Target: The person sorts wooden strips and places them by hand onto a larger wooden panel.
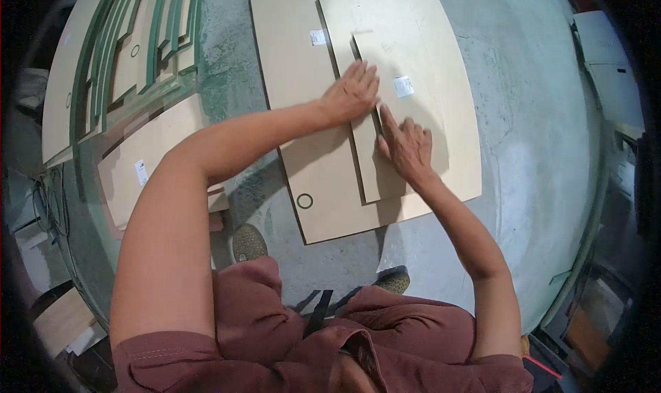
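A large pale board (303, 179) lies on the floor in front of me. On top of it rests a smaller pale board (420, 42) with a white label (403, 86). This upper board has a dark, narrow slot or edge (377, 122) running along its middle. My left hand (352, 93) lies over that dark line with its fingers pointing up and away, holding nothing that shows. Just to its right, my right hand (407, 145) rests on the upper board, index finger stretched towards the line, other fingers partly bent. Another white label (317, 37) sits on the large board.
At the upper left are boards with green edges (148, 55), stacked in steps. Below them lie more pale boards (162, 135) with a label. My shoes (249, 243) stand near the large board's front edge. Pale boxes or panels (609, 76) are at the far right.
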A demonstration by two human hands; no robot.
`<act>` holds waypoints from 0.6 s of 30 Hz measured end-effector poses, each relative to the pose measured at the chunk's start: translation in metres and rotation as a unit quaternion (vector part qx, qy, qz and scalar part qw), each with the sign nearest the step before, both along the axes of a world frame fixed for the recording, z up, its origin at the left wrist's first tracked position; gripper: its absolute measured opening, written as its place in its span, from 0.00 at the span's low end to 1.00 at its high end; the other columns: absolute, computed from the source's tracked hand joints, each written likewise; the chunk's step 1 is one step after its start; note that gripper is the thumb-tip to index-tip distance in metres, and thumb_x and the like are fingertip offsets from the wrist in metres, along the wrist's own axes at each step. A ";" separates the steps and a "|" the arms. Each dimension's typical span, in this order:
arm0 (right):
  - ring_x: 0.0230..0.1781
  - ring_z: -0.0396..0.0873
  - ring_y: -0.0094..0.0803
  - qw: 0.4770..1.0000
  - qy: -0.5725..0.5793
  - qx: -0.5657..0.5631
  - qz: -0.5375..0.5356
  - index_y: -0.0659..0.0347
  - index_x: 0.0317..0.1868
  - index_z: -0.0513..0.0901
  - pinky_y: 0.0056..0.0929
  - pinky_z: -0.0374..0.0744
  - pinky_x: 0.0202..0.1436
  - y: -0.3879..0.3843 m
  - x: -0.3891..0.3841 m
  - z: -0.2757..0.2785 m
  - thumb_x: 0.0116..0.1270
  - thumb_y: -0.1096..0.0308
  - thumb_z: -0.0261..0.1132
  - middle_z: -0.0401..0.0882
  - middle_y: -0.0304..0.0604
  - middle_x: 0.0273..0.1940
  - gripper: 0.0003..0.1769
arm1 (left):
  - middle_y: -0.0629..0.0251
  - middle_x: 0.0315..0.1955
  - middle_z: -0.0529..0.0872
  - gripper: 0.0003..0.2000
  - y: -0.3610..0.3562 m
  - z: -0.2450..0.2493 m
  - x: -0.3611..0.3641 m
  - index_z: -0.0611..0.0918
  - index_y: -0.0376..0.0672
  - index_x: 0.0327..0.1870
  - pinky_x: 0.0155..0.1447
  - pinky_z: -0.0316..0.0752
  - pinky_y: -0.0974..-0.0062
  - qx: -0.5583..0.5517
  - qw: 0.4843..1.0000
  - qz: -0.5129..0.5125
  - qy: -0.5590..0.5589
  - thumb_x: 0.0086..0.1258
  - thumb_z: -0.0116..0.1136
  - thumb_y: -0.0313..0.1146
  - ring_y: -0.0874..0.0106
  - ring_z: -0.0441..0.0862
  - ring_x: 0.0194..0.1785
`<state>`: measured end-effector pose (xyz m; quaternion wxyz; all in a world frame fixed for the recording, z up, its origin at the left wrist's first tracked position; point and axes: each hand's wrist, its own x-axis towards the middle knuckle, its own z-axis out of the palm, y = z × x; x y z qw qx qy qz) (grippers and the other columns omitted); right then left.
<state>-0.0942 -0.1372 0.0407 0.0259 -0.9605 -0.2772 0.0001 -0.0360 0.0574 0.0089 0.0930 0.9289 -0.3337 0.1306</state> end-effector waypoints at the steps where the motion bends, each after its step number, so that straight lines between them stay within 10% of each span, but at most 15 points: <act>1: 0.32 0.72 0.39 1.000 0.004 0.000 -0.002 0.40 0.69 0.57 0.40 0.66 0.37 0.007 0.017 -0.002 0.56 0.56 0.64 0.71 0.45 0.33 0.41 | 0.44 0.55 0.71 0.24 0.002 -0.003 0.017 0.72 0.29 0.53 0.66 0.59 0.57 0.025 0.999 0.028 -0.037 0.62 0.54 0.40 0.51 0.69 0.60; 11: 0.38 0.76 0.41 0.993 -0.048 0.015 -0.109 0.36 0.65 0.64 0.43 0.69 0.39 0.061 0.161 -0.017 0.57 0.50 0.61 0.76 0.47 0.40 0.33 | 0.58 0.52 0.74 0.14 0.000 0.015 0.170 0.75 0.35 0.47 0.59 0.58 0.36 0.105 0.978 0.178 0.040 0.62 0.50 0.31 0.57 0.67 0.62; 18: 0.32 0.75 0.42 0.995 -0.043 0.033 -0.081 0.38 0.65 0.63 0.45 0.68 0.36 0.021 0.062 -0.012 0.54 0.54 0.64 0.73 0.50 0.34 0.36 | 0.54 0.63 0.65 0.18 -0.016 0.023 0.077 0.75 0.36 0.51 0.65 0.49 0.37 0.191 0.976 0.105 -0.003 0.66 0.47 0.38 0.56 0.52 0.72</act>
